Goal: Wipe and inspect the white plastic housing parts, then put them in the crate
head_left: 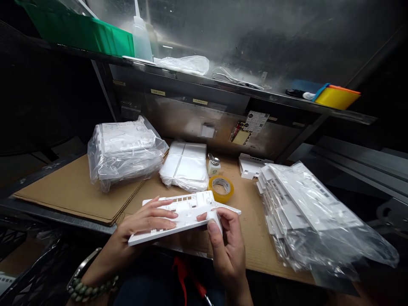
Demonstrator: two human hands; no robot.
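Observation:
A white plastic housing panel (191,219) with slots and ribs is tilted in front of me, above the table's near edge. My left hand (148,223) grips its left part, fingers laid across the inner face and the thumb hidden. Between thumb and fingers, my right hand (228,238) pinches a small white wad (214,217), which looks like cloth or tissue. That wad is at the panel's right part; whether it presses on the surface I cannot tell. Just behind the panel lies a roll of yellow tape (231,189). Beside the tape stands a small white bottle with a metal top (214,165).
Bagged white panels (127,144) sit on cardboard (73,187) at left, and another bagged stack (299,212) at right. Clear plastic bags (185,163) are piled centrally. A white housing (253,165) lies behind. The shelf above carries a green bin (86,36), a squeeze bottle (142,40) and a yellow container (338,97).

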